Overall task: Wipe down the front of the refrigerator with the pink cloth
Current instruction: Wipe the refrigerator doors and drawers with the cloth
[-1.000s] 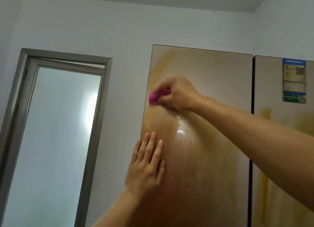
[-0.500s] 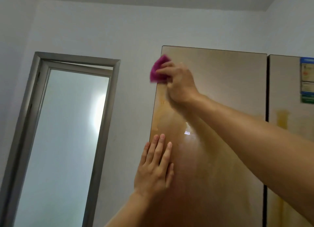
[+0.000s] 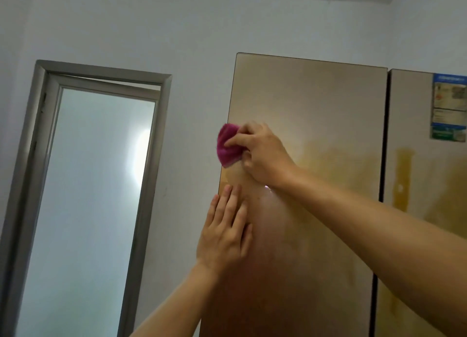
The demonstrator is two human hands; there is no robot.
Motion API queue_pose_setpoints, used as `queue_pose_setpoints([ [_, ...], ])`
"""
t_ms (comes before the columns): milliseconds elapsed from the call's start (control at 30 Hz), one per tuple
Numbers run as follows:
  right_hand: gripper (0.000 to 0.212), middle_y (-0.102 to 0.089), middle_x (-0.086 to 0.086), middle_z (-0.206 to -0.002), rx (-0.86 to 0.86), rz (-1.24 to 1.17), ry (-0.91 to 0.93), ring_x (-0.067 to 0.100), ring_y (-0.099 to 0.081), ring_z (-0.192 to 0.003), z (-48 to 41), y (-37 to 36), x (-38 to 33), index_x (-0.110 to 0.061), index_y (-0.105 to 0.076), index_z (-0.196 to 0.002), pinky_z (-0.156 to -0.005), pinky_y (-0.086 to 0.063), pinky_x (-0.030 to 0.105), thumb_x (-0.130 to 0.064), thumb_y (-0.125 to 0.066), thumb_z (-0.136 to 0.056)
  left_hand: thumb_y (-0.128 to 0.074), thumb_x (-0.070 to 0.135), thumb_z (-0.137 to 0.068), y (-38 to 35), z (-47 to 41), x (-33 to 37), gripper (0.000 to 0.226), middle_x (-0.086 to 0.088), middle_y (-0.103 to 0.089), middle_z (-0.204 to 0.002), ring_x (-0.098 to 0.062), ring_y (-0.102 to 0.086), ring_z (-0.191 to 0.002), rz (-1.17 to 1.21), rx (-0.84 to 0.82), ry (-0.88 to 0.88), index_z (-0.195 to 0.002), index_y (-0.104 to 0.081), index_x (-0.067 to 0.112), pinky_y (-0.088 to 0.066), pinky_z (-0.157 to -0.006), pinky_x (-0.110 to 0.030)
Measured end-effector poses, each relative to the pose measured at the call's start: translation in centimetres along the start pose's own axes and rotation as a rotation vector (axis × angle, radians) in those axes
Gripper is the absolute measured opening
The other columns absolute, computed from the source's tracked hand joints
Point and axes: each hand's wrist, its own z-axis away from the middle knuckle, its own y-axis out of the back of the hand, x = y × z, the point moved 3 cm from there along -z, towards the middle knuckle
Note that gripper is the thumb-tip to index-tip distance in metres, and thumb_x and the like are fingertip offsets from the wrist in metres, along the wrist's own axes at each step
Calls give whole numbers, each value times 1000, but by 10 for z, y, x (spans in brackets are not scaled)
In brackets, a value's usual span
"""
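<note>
A tall gold-brown refrigerator (image 3: pixel 316 104) fills the right half of the view, its glossy front streaked with yellowish smears. My right hand (image 3: pixel 262 152) presses a bunched pink cloth (image 3: pixel 227 144) against the left door at its left edge, about a third of the way down. My left hand (image 3: pixel 225 233) lies flat on the same door just below, fingers together and pointing up, holding nothing.
A second refrigerator door (image 3: pixel 424 185) to the right carries a blue label sticker (image 3: pixel 448 107) and a yellow drip stain. A grey-framed frosted glass door (image 3: pixel 93 190) stands in the white wall at left.
My right hand and the pink cloth swept up to the door's top left corner, then came back down along the left edge. My left hand stayed flat on the door.
</note>
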Motion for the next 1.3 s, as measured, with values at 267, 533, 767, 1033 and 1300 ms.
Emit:
queue_pose_setpoints([
  [267,27,-62,-7,-74,-39,-77,-282,18,-61,-71,1,69,26,-24,-73,-87,-65,-50,28,-7,-58,-72,-44,30,-94,3,-1,4,58,-17,-30,-155,-31,-19,-147,-2,16,-4,-147,-33,7,-15,-121,-44],
  [533,32,-55,7,-101,124,182,-167,29,-47,-98,48,18,36,-23,-66,-101,-79,-46,37,-14,-50,-75,-42,32,-95,2,-1,2,59,-17,-29,-155,-31,-19,-147,-11,21,-18,-147,-30,8,-15,-121,-44],
  [767,18,-71,1,-68,-309,-147,-412,20,-68,-57,55,66,39,-25,-71,-74,-58,-58,42,-11,-60,-69,-43,30,-94,3,-1,5,58,-18,-29,-155,-32,-18,-147,-8,6,-6,-146,-35,5,-13,-121,-45],
  [1033,27,-49,6,-104,202,261,-369,27,-44,-102,86,30,61,-26,-59,-104,-73,-46,35,-18,-55,-78,-43,30,-94,4,-1,4,58,-18,-28,-156,-31,-15,-148,-15,-5,-2,-146,-36,5,-11,-122,-44],
  [1300,16,-65,-10,-76,-58,-14,-344,12,-61,-73,101,67,61,-29,-71,-78,-67,-49,29,-19,-64,-68,-42,24,-85,2,-3,18,62,-23,-30,-154,-35,-19,-146,8,-12,114,-143,-38,1,-17,-118,-53],
])
